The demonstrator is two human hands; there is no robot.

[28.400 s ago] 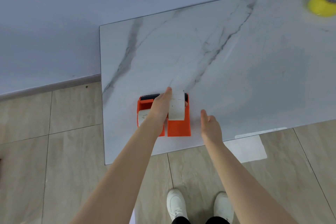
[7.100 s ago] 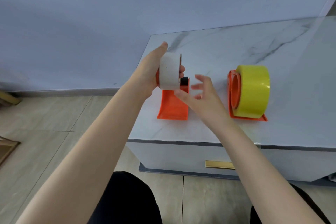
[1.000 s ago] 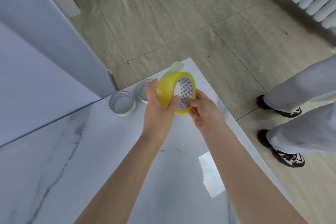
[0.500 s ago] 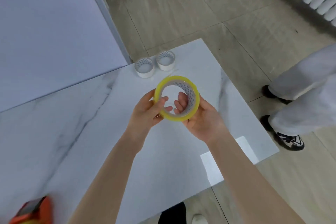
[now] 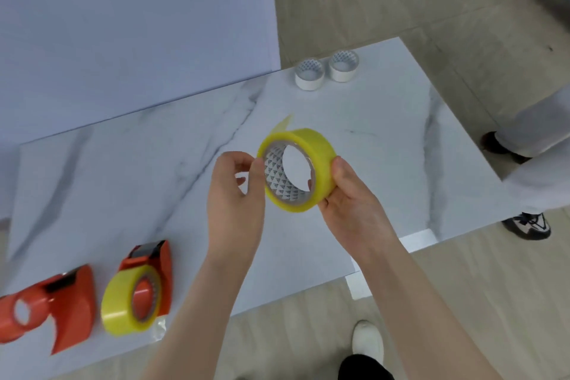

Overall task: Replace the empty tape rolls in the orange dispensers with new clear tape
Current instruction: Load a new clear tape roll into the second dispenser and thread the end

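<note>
Two bare hands are holding one new tape roll (image 5: 297, 170) in the air above the marble table (image 5: 385, 120). The right hand (image 5: 354, 203) is gripping the roll firmly: its thumb is pressing on the outer yellow band, and one fingertip is showing inside the core, so the hand is closed on the roll. The left hand (image 5: 236, 194) is loosely curled, with the thumb and forefinger pinched together and touching the near rim of the roll. I cannot tell if it is really gripping or only touching. The roll is standing on edge and tilted, with its opening facing toward the camera, and a loose tape end (image 5: 283, 123) is sticking up from its top left.

Near the front left edge of the table, two orange dispensers are resting side by side. The loaded dispenser (image 5: 154, 268) is carrying a full yellow-tinted roll (image 5: 123, 302) on its hub. The empty dispenser (image 5: 55, 302) is lying just beside it on the left, and its hub is bare.

At the far edge of the table, two empty cores (image 5: 327, 69) are standing side by side, well apart from the hands. Beyond the right side of the table, another person's legs (image 5: 533, 133) are showing on the tiled floor (image 5: 370, 9).
</note>
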